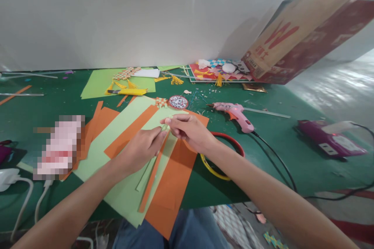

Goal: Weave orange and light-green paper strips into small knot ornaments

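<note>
My left hand (pixel 146 144) is closed in a pinch on a light green paper strip (pixel 146 175), which hangs down toward me. The fingers of my right hand (pixel 191 130) pinch around the strip's upper end, close to my left fingertips. An orange paper strip (pixel 153 181) runs alongside; whether it is held or only lies there I cannot tell. Below both hands are light green sheets (pixel 122 198) and an orange sheet (pixel 171 186). Just beyond the fingers sit a small woven orange-and-white piece (pixel 161 102) and a round dish of small bits (pixel 178 102).
A pink glue gun (pixel 238 114) lies at right, its cord trailing past a purple power strip (pixel 330 138). Red and yellow rings (pixel 239 146) rest under my right forearm. Farther back are a yellow cutter knife (pixel 133 92), tasselled woven pieces (pixel 127 73) and a paper bag (pixel 277 42).
</note>
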Demonstrator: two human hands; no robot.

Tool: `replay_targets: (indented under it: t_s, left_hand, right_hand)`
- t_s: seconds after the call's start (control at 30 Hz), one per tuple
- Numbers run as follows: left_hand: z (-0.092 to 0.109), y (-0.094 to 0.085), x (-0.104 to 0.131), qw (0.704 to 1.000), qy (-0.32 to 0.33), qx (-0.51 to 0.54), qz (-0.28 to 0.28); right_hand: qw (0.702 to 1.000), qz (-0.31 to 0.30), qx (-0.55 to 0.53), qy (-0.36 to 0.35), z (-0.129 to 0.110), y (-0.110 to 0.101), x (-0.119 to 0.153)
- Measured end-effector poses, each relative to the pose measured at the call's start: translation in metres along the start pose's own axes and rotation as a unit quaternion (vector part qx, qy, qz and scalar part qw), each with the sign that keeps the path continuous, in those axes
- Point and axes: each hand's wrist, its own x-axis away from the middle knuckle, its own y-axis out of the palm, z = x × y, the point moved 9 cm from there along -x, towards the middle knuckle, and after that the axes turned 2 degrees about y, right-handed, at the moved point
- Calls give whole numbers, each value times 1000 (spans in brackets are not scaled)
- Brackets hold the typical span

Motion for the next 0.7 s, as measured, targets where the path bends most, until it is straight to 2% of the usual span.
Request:
replay_targets:
  t_s: [0.53, 0.7]
  left_hand:
    - [-1, 0, 1, 1000, -14, 15, -2]
    - [-4, -5, 1, 999, -11, -6, 32]
  right_hand:
    - [1000, -7, -2, 7, -2, 1, 1]
    - [1000, -26, 3, 13, -2, 5, 2]
